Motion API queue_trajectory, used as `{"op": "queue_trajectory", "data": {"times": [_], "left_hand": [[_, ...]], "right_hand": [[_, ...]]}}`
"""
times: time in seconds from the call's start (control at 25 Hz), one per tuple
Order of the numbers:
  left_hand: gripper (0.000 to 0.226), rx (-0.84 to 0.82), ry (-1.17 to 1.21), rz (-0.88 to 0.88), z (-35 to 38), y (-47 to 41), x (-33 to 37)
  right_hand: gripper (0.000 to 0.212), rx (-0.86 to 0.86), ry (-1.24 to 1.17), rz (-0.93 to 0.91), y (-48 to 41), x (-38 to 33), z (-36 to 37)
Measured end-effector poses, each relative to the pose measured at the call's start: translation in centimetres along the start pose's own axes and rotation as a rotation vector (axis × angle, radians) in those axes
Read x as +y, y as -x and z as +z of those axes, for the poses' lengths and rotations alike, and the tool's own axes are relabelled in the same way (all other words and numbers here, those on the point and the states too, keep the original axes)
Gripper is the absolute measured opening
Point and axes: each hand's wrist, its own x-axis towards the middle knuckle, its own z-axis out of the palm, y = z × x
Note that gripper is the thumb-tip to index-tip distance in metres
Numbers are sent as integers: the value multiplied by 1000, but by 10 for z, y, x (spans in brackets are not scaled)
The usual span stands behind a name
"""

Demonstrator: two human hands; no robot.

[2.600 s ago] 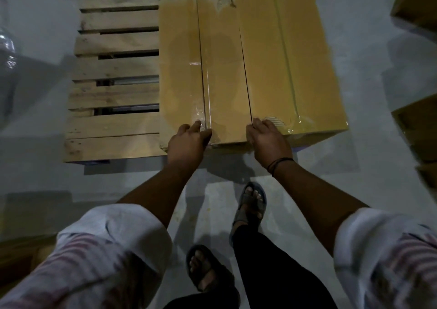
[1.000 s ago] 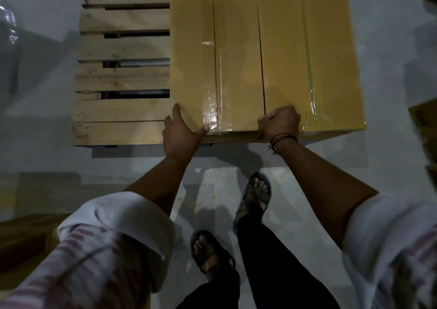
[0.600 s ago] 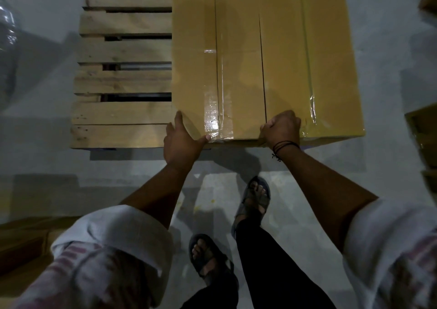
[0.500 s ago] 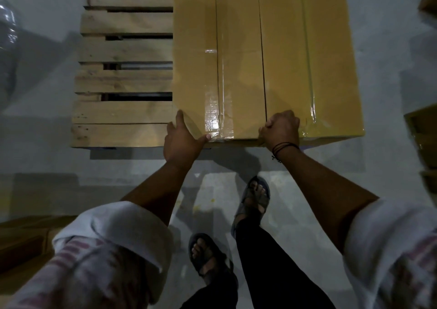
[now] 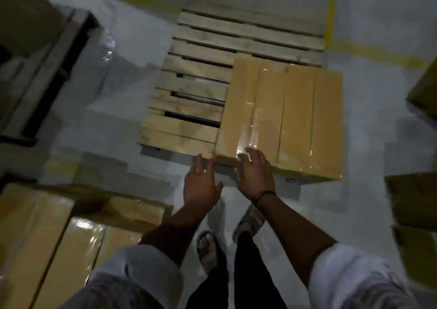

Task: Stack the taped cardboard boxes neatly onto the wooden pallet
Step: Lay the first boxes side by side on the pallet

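Brown taped boxes (image 5: 283,119) lie on the wooden pallet (image 5: 189,91); left hand (image 5: 201,186) and right hand (image 5: 255,176) spread flat, gripping nothing.

Dim indoor scene, softened throughout by motion blur. Light from above raises glare on the tape (image 5: 247,141) of the cardboard box (image 5: 298,119) and throws grey shadows across the floor (image 5: 113,124); wide-angle curvature bends the frame edges.
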Motion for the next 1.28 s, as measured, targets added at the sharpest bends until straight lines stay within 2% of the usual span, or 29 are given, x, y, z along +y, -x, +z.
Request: {"op": "queue_trajectory", "data": {"times": [0.16, 0.32, 0.56, 0.8, 0.88, 1.12, 1.28], "left_hand": [[80, 39, 84, -107, -63, 74, -38], [79, 101, 190, -301, -101, 138, -89], [75, 150, 341, -746, -101, 242, -160], [72, 245, 689, -1250, -14, 321, -211], [70, 282, 864, -1424, 23, 336, -224], [79, 407, 1245, -1770, 117, 337, -297], [91, 580, 1477, -1985, 152, 324, -351]], "right_hand": [[38, -15, -51, -116, 15, -97, -52], [42, -93, -45, -328, 29, -188, -65], [50, -375, 60, -672, 73, -276, -40], [51, -628, 366, -1113, 102, -336, 46], [53, -655, 419, -1195, 111, -362, 83], [56, -701, 554, -1373, 141, -471, 225], [62, -718, 665, -1522, 174, -539, 319]]}}
